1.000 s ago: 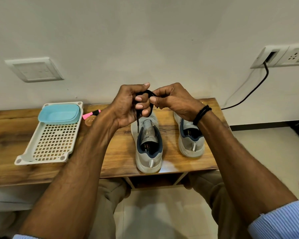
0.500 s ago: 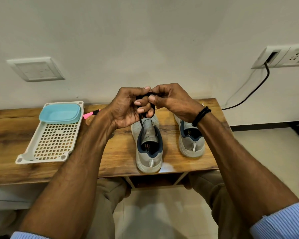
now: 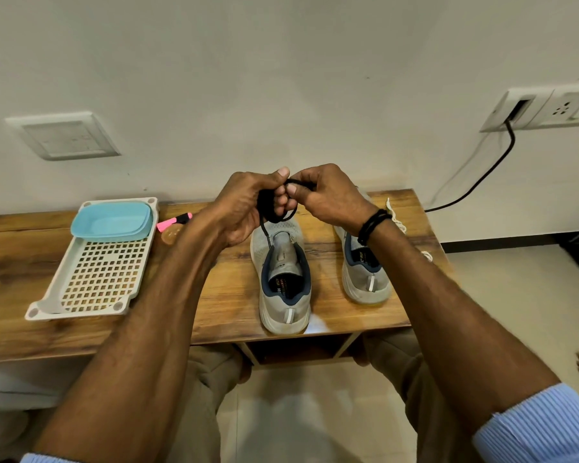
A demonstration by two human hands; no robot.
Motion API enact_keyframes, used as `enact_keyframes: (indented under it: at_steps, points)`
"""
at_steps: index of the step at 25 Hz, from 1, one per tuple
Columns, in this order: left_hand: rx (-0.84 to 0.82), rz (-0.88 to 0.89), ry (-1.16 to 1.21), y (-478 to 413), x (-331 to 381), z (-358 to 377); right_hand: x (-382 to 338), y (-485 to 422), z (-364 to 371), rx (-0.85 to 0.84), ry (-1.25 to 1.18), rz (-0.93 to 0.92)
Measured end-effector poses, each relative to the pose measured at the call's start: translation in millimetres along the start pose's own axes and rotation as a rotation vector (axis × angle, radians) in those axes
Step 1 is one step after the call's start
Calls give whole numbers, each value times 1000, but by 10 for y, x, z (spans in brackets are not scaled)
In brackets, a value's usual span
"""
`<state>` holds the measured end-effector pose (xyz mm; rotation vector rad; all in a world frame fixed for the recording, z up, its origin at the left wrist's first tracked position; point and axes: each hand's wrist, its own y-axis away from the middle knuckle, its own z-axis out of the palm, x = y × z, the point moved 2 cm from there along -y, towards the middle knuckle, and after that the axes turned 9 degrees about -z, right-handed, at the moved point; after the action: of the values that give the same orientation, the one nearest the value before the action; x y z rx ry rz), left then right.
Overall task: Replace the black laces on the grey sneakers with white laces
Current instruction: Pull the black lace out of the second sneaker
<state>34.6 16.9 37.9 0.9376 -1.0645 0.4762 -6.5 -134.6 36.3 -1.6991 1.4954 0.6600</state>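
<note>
Coils of black lace [image 3: 268, 204] have tightened into a bundle at frame centre, our left hand [image 3: 243, 208] and right hand [image 3: 330, 195] each pinching it in a close grip above the grey sneaker [image 3: 285, 282]; relacing comes next, we judge.

Home room – wooden bench [image 3: 47, 332], wall sockets [image 3: 545, 108]

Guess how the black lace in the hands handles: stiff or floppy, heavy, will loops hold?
Probably floppy: the black lace bends into tight loops at the left hand, and its free end hangs limp above the grey sneaker. Likely very light: the right hand holds it by a fingertip pinch. The loops may well slacken if released.
</note>
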Motion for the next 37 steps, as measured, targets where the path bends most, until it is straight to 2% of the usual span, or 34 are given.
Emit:
enact_keyframes:
  at_steps: [7, 11, 16, 20, 22, 23, 26, 27, 33, 37]
  points:
    - [151, 146, -178, -51, -14, 91, -18, -48, 62, -3, 282, -61]
    - [239, 123, -65, -97, -20, 64, -63, -40, 76, -25, 290, -52]
    - [321, 109, -110, -116, -51, 44, -48, -31, 105, -56, 328, -9]
    - [244, 72, -23, -110, -70, 84, -22, 11, 62, -47, 282, 62]
    - [256, 89, -22, -112, -59, 110, -24, 1, 52, -33, 270, 91]
    - [277, 106, -65, -123, -58, 103, -26, -10, 54, -22, 267, 102]
    - [377, 190, -451, -121, -68, 104, -24, -27, 64, 3, 266, 121]
    - [401, 213, -511, -123, -84, 112, -22, -23, 61, 8, 254, 123]
    - [534, 336, -444, -138, -88, 85, 0, 0, 37, 76, 16, 168]
    - [611, 356, -623, -155, -94, 81, 25, 16, 22, 45, -79, 152]
